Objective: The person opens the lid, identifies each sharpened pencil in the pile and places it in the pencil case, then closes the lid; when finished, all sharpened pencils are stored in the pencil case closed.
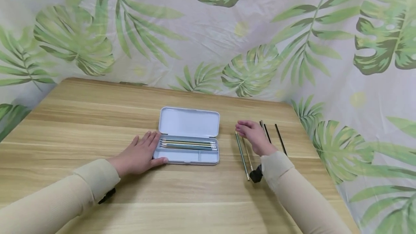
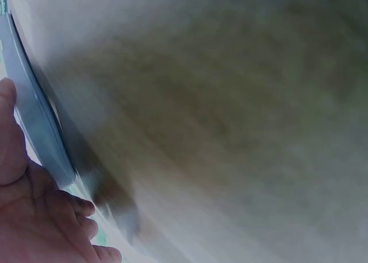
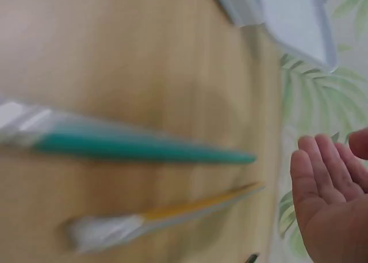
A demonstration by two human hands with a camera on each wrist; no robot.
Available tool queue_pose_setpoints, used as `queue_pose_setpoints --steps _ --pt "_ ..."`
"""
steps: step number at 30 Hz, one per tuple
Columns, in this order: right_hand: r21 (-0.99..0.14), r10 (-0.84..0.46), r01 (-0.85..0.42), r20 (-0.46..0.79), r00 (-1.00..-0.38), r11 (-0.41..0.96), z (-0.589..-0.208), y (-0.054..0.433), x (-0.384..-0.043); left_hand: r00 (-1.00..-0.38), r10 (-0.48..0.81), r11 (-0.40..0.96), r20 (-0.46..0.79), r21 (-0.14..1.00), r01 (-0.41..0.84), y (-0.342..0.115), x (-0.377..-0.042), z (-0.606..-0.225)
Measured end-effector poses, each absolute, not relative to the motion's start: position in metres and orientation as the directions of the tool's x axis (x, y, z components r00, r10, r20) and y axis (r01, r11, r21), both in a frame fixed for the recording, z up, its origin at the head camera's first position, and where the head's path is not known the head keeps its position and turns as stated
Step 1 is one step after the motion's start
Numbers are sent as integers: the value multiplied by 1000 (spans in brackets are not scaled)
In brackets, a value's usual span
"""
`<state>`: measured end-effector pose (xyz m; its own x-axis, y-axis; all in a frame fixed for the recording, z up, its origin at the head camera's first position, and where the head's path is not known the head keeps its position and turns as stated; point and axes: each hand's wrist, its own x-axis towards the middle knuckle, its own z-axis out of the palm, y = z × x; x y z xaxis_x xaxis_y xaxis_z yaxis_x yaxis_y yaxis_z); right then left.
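An open light-blue pencil case (image 1: 182,156) lies mid-table, its lid (image 1: 189,122) folded back. Several pencils (image 1: 188,146) lie side by side in its rear compartment. My left hand (image 1: 138,156) rests against the case's left end, fingers straight, thumb at the front corner; the left wrist view shows the case's side (image 2: 43,113) by the thumb. To the right, a green pencil (image 1: 242,156) and a yellow pencil (image 1: 247,154) lie on the table. Over their far ends is my right hand (image 1: 255,136), its fingers (image 3: 328,165) extended and holding nothing in the right wrist view.
Beyond the right hand lie several dark pencils, one black pencil (image 1: 281,139) farthest right and others (image 1: 267,133) partly hidden by the hand. The case's front compartment has a small divider (image 1: 199,155). A leaf-patterned cloth (image 1: 201,28) hangs behind the wooden table (image 1: 97,118).
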<state>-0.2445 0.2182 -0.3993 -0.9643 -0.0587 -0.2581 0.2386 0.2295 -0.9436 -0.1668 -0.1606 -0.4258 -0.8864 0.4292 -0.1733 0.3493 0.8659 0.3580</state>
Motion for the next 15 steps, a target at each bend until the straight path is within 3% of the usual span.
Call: queue_pose_setpoints --steps 8,15 --pt "-924 -1 270 -281 -960 271 -423 228 -217 -888 428 864 -169 365 346 -161 -168 -430" --pt "-940 -13 265 -274 -962 215 -432 216 -216 -888 426 867 -173 359 346 -162 -167 -428"
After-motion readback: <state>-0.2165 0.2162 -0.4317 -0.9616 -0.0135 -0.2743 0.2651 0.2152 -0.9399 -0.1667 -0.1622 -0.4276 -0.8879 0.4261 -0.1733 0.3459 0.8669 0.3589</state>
